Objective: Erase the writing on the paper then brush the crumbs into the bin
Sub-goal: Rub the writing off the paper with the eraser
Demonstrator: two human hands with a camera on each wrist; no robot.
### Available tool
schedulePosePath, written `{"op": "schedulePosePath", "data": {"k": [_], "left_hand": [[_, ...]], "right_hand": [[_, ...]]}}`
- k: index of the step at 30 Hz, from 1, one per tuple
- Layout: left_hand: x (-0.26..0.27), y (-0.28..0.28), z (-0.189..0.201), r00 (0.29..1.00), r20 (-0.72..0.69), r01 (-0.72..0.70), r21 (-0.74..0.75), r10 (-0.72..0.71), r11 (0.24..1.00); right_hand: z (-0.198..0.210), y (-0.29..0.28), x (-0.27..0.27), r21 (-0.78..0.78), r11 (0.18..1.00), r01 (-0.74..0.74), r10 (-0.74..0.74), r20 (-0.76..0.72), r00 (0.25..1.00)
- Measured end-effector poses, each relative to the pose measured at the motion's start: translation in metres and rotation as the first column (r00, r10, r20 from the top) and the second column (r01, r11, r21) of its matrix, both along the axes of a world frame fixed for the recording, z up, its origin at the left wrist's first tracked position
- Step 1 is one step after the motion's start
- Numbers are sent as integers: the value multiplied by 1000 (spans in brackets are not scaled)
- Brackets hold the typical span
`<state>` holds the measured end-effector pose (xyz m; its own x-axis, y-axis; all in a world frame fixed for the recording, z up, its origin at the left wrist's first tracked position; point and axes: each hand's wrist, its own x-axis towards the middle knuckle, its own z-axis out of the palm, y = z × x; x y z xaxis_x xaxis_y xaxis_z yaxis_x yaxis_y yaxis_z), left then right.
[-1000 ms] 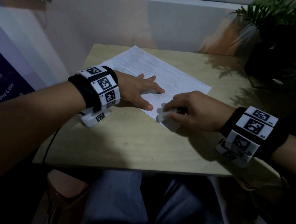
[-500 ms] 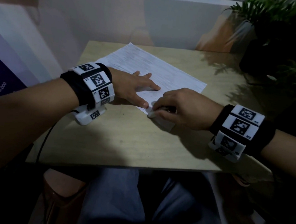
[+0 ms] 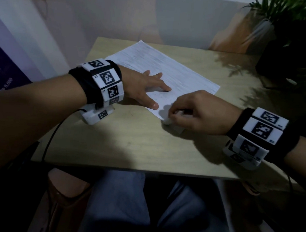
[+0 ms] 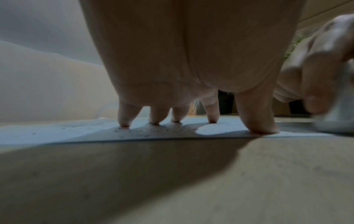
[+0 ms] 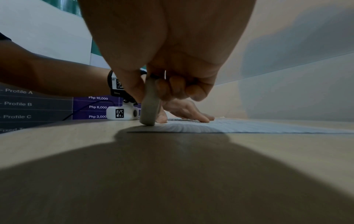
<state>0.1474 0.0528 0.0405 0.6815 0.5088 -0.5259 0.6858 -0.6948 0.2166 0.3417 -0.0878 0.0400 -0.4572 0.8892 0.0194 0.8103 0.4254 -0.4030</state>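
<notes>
A white sheet of paper [image 3: 169,71] with faint lines of writing lies at an angle on the wooden table [image 3: 128,141]. My left hand [image 3: 147,88] lies flat on the sheet's near-left part, fingers spread, pinning it down; its fingertips [image 4: 124,123] press the paper [image 4: 57,133] among dark eraser crumbs [image 4: 168,129]. My right hand [image 3: 190,111] pinches a whitish eraser [image 3: 167,120] and holds its end on the paper's near corner. In the right wrist view the eraser [image 5: 150,106] stands upright between thumb and fingers, tip on the paper [image 5: 249,126] edge.
A potted plant [image 3: 290,35] stands at the table's far right corner. A wall runs along the far side, and a purple price poster [image 5: 95,106] hangs to the left. My knees show under the near table edge. No bin is in view.
The right hand has slid the eraser left and toward me along the paper's near edge to its corner. The left hand stays pressed on the sheet.
</notes>
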Motion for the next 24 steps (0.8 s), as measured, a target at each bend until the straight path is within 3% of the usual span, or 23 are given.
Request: {"op": "schedulePosePath", "data": {"k": [5, 8, 16, 20, 24], "left_hand": [[-2, 1, -1, 1000, 0, -3, 12, 3, 1000], [-1, 3, -2, 1000, -11, 12, 14, -12, 1000], [-2, 0, 1, 1000, 0, 1, 3, -1, 1000], [-2, 0, 1, 1000, -1, 2, -4, -2, 1000], [-2, 0, 1, 1000, 0, -1, -6, 1, 1000]], "right_hand": [[1, -1, 1, -34, 999, 2, -5, -76, 997], [-2, 5, -3, 47, 998, -33, 38, -118, 992], [1, -5, 5, -7, 1000, 3, -3, 45, 999], [0, -7, 10, -32, 999, 18, -20, -47, 999], [-4, 1, 0, 53, 998, -32, 36, -82, 996]]}}
